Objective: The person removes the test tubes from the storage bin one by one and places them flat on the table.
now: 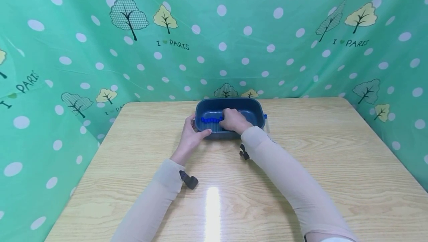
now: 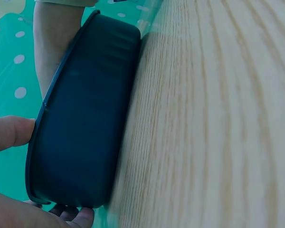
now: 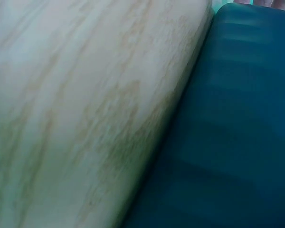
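Note:
A dark blue oblong basin [image 1: 230,135] stands at the far side of the table. My left hand [image 1: 191,135] holds its left end. In the left wrist view the thumb [image 2: 16,131] lies at the rim and the fingertips curl round the basin's end. Inside, a bright blue knobbly strip [image 1: 210,120] lies in a row along the ribbed floor. My right hand [image 1: 234,120] reaches into the basin, fingers curled down at the strip's right end, and seems to pinch it; the fingertips are hidden. The right wrist view has only the basin's outer wall [image 3: 237,128] and the table.
A small blue knob [image 1: 265,116] sticks out at the basin's right end, beside a pale translucent strip [image 1: 267,126]. The wood-grain table [image 1: 133,182] runs back to a green dotted curtain [image 1: 234,60] close behind the basin. Dark wrist straps [image 1: 188,180] hang at both sleeves.

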A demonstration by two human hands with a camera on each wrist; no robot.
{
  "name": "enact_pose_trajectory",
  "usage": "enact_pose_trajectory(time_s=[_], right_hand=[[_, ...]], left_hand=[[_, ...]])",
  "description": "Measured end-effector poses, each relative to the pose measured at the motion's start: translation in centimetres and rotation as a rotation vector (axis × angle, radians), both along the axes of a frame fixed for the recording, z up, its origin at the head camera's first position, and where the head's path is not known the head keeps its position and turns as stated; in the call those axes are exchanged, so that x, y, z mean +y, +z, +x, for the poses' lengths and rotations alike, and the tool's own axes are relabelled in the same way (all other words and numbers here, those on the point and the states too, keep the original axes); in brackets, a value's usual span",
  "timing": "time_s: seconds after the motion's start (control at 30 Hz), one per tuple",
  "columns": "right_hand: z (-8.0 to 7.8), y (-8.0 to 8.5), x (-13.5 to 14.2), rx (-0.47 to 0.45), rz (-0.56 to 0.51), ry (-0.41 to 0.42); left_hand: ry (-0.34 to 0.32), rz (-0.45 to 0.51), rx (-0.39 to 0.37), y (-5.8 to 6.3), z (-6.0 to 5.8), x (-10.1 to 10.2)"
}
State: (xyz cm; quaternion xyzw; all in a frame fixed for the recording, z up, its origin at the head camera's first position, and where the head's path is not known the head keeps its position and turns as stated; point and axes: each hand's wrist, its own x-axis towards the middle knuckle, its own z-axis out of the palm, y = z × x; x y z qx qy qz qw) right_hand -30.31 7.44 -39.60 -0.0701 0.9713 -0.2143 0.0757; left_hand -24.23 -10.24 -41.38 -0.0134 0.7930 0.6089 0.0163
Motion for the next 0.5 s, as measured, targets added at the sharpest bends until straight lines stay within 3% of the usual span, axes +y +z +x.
enact_pose_trajectory(time_s=[0.5], right_hand=[[-0.02, 0.10, -0.40, -0.017, 0.003, 0.005]], left_hand=[[-0.002, 0.002, 0.015, -0.05, -0.01, 0.00]])
